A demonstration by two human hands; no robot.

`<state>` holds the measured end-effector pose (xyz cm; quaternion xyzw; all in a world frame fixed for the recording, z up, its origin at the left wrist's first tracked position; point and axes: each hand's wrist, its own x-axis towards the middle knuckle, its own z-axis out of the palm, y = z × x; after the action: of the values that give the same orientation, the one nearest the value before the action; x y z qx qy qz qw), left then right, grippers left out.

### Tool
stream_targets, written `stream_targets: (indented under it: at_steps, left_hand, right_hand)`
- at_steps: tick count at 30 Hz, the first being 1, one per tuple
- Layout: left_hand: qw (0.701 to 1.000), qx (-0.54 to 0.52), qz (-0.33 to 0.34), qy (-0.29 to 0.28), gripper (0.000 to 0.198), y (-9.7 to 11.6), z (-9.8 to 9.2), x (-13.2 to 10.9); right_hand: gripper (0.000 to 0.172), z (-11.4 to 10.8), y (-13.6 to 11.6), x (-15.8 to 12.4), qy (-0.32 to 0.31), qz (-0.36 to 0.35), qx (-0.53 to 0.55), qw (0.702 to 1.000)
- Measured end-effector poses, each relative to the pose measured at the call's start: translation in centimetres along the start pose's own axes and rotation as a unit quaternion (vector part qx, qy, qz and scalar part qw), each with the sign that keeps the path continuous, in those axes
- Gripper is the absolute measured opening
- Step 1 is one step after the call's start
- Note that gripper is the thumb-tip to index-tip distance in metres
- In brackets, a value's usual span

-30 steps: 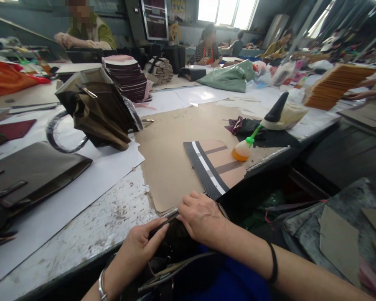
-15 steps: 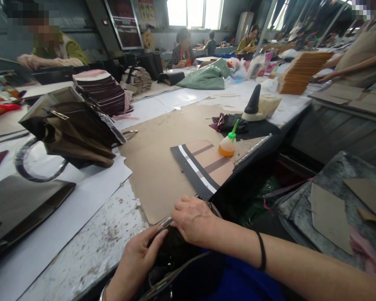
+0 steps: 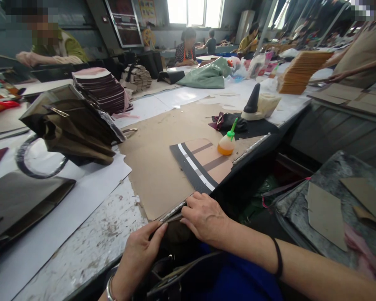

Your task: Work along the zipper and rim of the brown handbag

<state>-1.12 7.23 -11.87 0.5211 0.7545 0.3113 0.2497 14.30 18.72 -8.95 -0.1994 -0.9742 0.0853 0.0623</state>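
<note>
At the table's near edge, both of my hands grip the top edge of a dark bag point(image 3: 174, 232) held low against my body. My left hand point(image 3: 140, 247) pinches that edge between thumb and fingers. Farther right along the same edge, my right hand point(image 3: 208, 218) has its fingers curled over it, palm down. The bag's lower part is dark and partly hidden by my hands and arms. Just beyond my right hand lies a curved black panel with a white stripe point(image 3: 191, 164), joined to or lying against tan pieces with brown bands.
Brown paper point(image 3: 153, 167) covers the table's middle. A squeeze bottle point(image 3: 226, 147) with orange liquid stands near the right edge, before a black cone point(image 3: 253, 99). To the left are an olive-brown handbag point(image 3: 78, 125) and stacked dark pieces point(image 3: 97, 92). Co-workers sit and stand around.
My right hand has slid a little to the right along the bag's edge, widening the gap between my hands. My left hand stays pinched at nearly the same place.
</note>
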Motion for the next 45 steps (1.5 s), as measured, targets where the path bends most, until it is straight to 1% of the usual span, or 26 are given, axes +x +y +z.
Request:
stream_targets:
  at_steps: [5,12,15,21,26,29,32,35,37,40,43,45]
  left_hand:
    - [1.0,0.006,-0.01,-0.006,0.03,0.1,0.0,0.0]
    - [1.0,0.012,-0.007,-0.014,0.034,0.0,0.0,0.1]
    - [1.0,0.007,-0.004,-0.014,0.034,-0.1,0.0,0.3]
    - [1.0,0.024,0.006,-0.008,0.034,-0.5,0.1,0.3]
    - [0.999,0.026,0.019,-0.006,0.031,-0.8,0.1,0.1]
    - [0.999,0.027,0.023,-0.003,0.031,-0.5,0.1,0.0]
    - [1.0,0.02,0.013,0.007,0.032,-0.2,0.1,-0.1]
    - [1.0,0.008,0.002,-0.003,0.033,-0.1,0.1,-0.2]
    - [1.0,-0.002,-0.008,-0.016,0.034,-0.1,0.2,-0.2]
    - [0.998,-0.009,-0.039,-0.053,0.036,-0.1,-0.1,-0.2]
    - [0.989,-0.007,-0.059,-0.135,0.038,0.5,-1.2,0.1]
    - [0.976,-0.009,-0.044,-0.212,0.037,1.4,-2.1,0.9]
  right_hand:
    - [0.018,0.2,0.0,-0.2,-0.005,-0.016,0.024,1.0]
    - [0.017,0.3,0.0,0.1,-0.01,0.042,0.02,0.999]
    - [0.018,0.3,-0.1,0.3,-0.018,0.05,0.02,0.998]
    - [0.019,0.5,-0.1,0.5,-0.012,0.061,0.016,0.998]
    - [0.018,0.5,0.0,0.7,-0.012,0.071,0.013,0.997]
    - [0.019,0.4,-0.1,0.8,-0.007,0.089,0.006,0.996]
    - [0.021,0.3,-0.3,0.8,-0.007,0.114,-0.004,0.993]
    - [0.023,0.3,-0.5,0.7,0.003,0.15,-0.011,0.989]
    - [0.026,0.4,-0.5,0.6,0.011,0.156,-0.01,0.988]
    - [0.019,0.6,-0.1,0.5,-0.013,0.122,0.011,0.992]
    - [0.02,0.6,0.2,0.7,-0.041,0.092,0.041,0.994]
    - [0.019,0.4,0.2,1.0,-0.052,0.077,0.052,0.994]
